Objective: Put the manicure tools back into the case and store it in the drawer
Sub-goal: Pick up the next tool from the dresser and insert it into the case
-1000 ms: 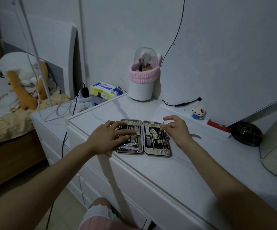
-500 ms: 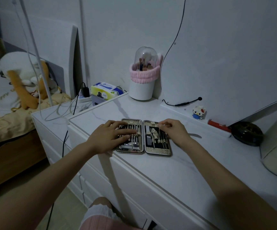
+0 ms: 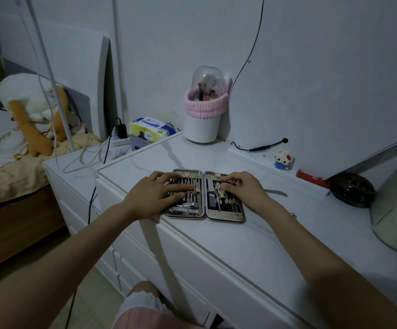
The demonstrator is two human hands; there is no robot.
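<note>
While left hand (image 3: 155, 194) presses case (image 3: 226, 216), right hand (image 3: 245, 188) pinches tool (image 3: 217, 179)

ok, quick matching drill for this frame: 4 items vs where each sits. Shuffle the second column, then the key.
Items:
1. case
2. left hand
3. brush holder
4. toy figure

Places:
A. on the ledge by the wall
B. open flat near the dresser's front edge
C. back of the dresser, left of the mirror
D. resting on the case's left half

Pairs: 1-B, 2-D, 3-C, 4-A
</note>
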